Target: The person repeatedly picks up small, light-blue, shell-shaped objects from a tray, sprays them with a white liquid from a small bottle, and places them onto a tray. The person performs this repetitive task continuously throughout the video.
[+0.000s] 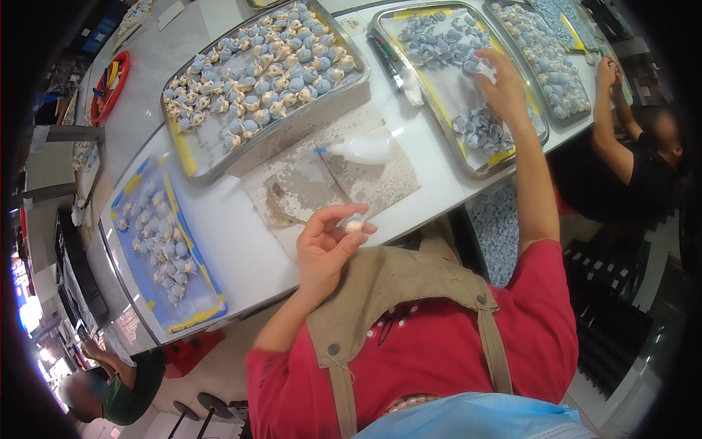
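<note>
The left hand (325,245) grips a figurine (354,224) near the table's (248,271) front edge while the right hand (503,91), its grip's contents unclear, seems to pick blue pieces (439,40) from a tray (446,88), next needing a light pinch.

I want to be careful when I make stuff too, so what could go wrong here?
The small blue-and-cream piece sits only in the fingertips of the left hand, so it might slip and drop. The white squeeze bottle lies on its side, so it could leak onto the stained board. The right hand is over loose blue-grey pieces, and might knock some about.
</note>
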A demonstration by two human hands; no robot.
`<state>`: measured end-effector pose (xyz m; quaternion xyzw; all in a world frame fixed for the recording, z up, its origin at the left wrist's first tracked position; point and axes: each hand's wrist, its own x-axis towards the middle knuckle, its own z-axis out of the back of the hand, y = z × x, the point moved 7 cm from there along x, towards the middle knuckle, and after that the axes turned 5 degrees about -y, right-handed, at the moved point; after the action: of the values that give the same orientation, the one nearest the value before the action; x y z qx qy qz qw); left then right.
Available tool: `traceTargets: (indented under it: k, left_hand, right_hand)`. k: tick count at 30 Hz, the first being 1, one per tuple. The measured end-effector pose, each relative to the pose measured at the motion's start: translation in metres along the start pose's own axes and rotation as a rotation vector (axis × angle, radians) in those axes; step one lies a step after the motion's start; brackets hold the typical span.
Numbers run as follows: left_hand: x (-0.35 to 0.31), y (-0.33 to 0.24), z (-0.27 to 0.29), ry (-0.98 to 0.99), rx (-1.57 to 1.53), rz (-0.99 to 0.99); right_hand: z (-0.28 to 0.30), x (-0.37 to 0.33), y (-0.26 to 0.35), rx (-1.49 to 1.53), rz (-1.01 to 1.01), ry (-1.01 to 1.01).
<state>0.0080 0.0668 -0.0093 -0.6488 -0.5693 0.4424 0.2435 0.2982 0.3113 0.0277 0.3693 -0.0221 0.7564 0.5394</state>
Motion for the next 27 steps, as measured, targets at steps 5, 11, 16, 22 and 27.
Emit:
traceTargets:
  k: [5,11,16,22,27]
  left_hand:
    - [-0.001,0.002,-0.002,-0.007,0.026,-0.003]
    - [0.001,0.004,0.0,-0.01,0.054,0.007]
    - [0.004,0.004,0.003,-0.034,0.024,-0.087]
    - [0.004,-0.008,-0.003,0.045,0.048,-0.201]
    - [-0.001,-0.012,0.003,-0.015,0.182,-0.278]
  right_hand:
    - [-0.028,-0.001,-0.026,0.146,-0.217,0.266]
    - [-0.006,-0.015,-0.041,0.677,-0.628,0.12]
    - [-0.013,-0.076,0.061,1.477,-0.913,0.29]
    - [-0.03,-0.165,0.201,1.706,-1.286,0.87]
    - [-0.038,-0.166,0.212,1.536,-1.106,0.825]
